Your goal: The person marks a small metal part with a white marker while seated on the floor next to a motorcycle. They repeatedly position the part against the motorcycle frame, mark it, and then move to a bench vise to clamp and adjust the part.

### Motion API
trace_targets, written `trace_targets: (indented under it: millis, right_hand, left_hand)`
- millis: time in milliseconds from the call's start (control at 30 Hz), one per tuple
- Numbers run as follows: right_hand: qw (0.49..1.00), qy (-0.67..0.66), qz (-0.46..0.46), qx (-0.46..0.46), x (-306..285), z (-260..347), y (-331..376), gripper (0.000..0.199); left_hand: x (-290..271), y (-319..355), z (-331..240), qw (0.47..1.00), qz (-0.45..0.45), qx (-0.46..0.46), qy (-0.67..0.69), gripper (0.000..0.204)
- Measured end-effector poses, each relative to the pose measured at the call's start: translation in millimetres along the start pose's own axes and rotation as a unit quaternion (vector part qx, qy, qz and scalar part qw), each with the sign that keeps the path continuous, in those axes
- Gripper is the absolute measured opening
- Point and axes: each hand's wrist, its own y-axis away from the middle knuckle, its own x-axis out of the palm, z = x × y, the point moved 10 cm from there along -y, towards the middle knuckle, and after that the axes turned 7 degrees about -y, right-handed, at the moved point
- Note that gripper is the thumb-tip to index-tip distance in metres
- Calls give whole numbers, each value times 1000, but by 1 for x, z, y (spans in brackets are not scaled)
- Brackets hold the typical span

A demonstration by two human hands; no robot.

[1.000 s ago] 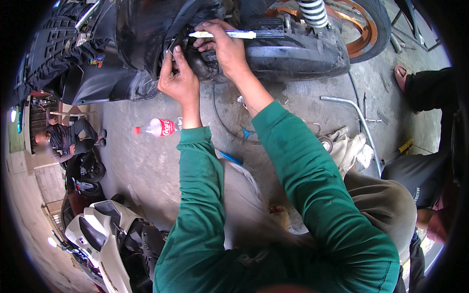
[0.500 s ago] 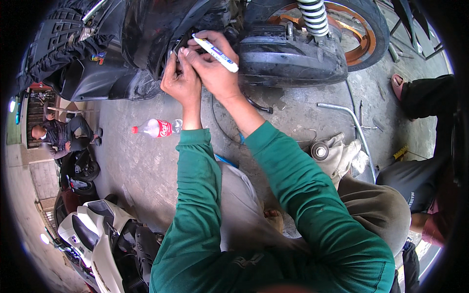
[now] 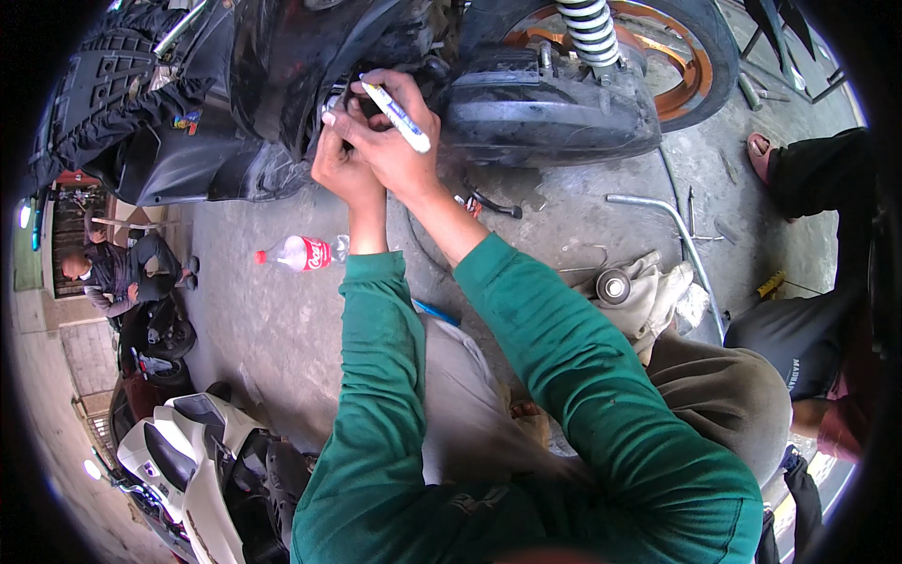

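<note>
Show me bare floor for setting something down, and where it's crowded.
Widest bare floor: between the plastic bottle and the white scooter. A smaller patch lies between the dark casing and the bent metal tube. Crowded: around the pale cloth and round can, and by the bodywork, where left hand and right hand sit together.

White lettering shows on the red bottle label (image 3: 317, 253) and dark garment (image 3: 766, 346), with blue print on the white tube (image 3: 397, 119).

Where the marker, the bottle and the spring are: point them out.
Marker (image 3: 396, 117): head view, on the middle of its white barrel.
Bottle (image 3: 311, 253): head view, on its red label.
Spring (image 3: 589, 34): head view, on its white coils.
</note>
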Motion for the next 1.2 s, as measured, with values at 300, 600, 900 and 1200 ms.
trace_targets:
  millis: [300, 600, 900, 1200]
  right_hand:
    - [990, -133, -21, 47, -77, 4, -11, 23]
    - [996, -58, 61, -38, -122, 81, -25, 20]
    - [954, -43, 182, -234, -85, 168, -11, 17]
    - [925, 11, 268, -269, -55, 194, 0, 27]
  left_hand:
    - [8, 21, -86, 980, 119, 161, -5, 33]
    - [-4, 9, -72, 929, 219, -168, 247, 30]
    - [-70, -14, -144, 959, 81, 243, 119, 32]
    - [-108, -15, -156, 946, -36, 313, 81, 30]
